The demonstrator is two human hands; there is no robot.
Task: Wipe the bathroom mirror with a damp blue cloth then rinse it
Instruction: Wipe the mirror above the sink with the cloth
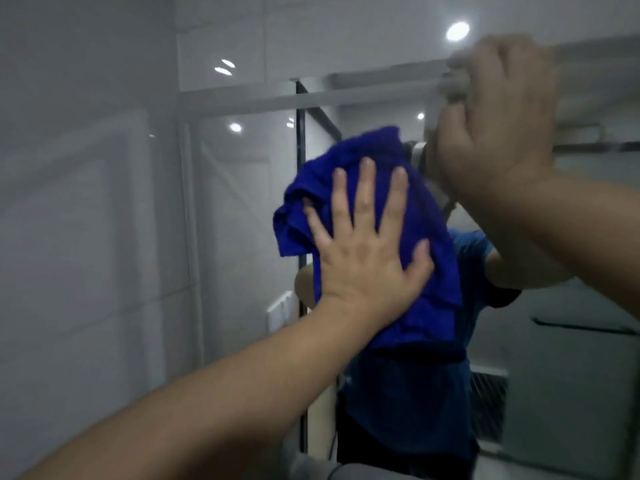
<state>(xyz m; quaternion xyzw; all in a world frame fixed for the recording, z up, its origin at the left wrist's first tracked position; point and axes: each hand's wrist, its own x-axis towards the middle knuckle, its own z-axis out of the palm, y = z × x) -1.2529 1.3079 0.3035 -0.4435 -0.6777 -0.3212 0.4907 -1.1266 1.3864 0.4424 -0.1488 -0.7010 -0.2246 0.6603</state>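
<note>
Here we list: left hand [363, 251], fingers spread flat, pressing the blue cloth [408, 209] against the mirror [249, 209]; right hand [495, 123] curled over the mirror's top edge, gripping it.

Premises: domestic bathroom, per visible evidence. Large wall-mounted mirror [242, 202] w/ pale frame strip along top, occupying centre to 3 o'clock of view. Glossy pale wall tiles [86, 202] from 9 to 11 o'clock, grout lines visible, same tiling above mirror at 12 o'clock. Recessed ceiling downlight [458, 30] at approx 1 o'clock, further spots seen as reflections in tiles and glass. Reflection shows black-framed glass partition [302, 140], consistent w/ shower enclosure, plus white wall switch plate [278, 311] near centre, toward 7 o'clock. Image blurred; finer fittings cannot be made out.
</note>
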